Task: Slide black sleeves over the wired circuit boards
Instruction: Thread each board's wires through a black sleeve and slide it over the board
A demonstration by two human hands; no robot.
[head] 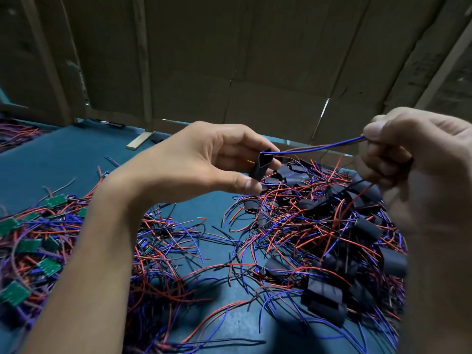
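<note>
Sleeving step in progress: above the tabletop (63, 159), the left hand (204, 159) pinches a black sleeve (260, 167); right of the sleeve, the right hand (408, 159) grips wires (319, 148) threaded through it. Next, judged: draw the board, unseen, inside.

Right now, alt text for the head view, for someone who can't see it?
The left hand holds a black flattened sleeve while the right hand pinches blue and red wires running out of it. Below, on the teal table, bare green wired circuit boards lie at left and sleeved boards at right.
</note>
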